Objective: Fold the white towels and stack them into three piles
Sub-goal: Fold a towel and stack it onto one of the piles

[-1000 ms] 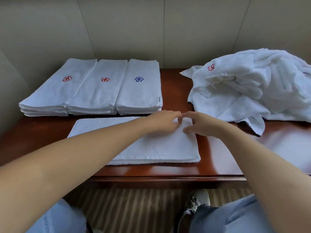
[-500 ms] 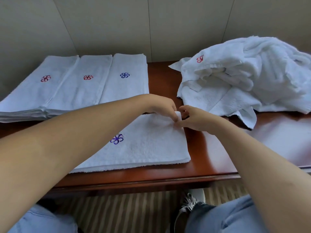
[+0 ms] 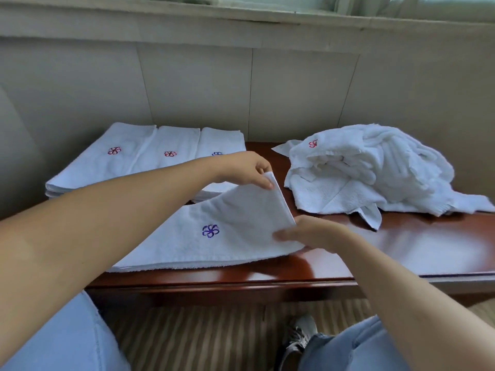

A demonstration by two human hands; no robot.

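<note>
Three folded towel piles sit far left on the desk. The left hand pinches the folded towel's raised corner; the right hand grips its near-right edge. A crumpled towel heap lies right.

a: so where's everything sitting on the table?

b: three piles side by side at the back left, up against the wall. the unfolded heap is back right, well apart from them.

a: and the folded towel?

b: front, just before the piles, its left end lying on the table. left hand is at its far right corner, right hand at the near right corner, and that end is raised off the surface.
</note>
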